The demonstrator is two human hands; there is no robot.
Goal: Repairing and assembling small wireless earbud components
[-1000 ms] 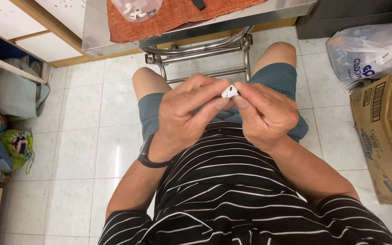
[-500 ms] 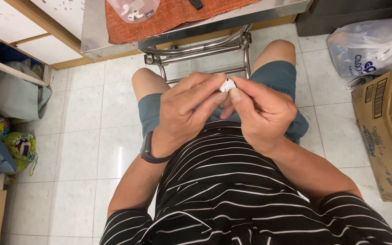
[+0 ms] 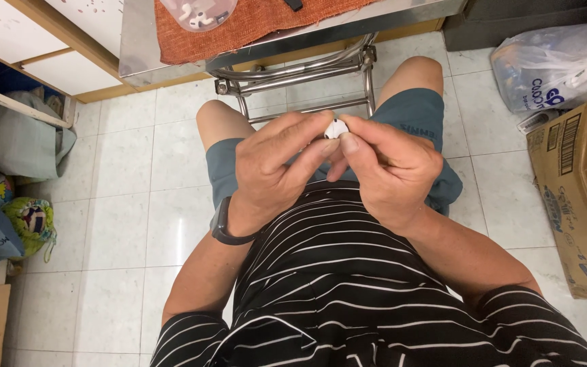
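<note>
Head cam: left hand (image 3: 276,163) & right hand (image 3: 388,166) meet over the lap, fingertips of both pinched shut on a small white piece (image 3: 336,128). Metal table (image 3: 171,58) w/ orange mat (image 3: 253,27) ahead, cardboard box (image 3: 579,183) at right.

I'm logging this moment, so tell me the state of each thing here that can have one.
small white part: pinched between both hands' fingertips, mostly hidden
left hand: closed on the part
right hand: closed on the part
clear container: on the orange cloth, holding white pieces
cardboard box: on the floor, flaps shut
plastic bag: full, lying on the floor
</note>
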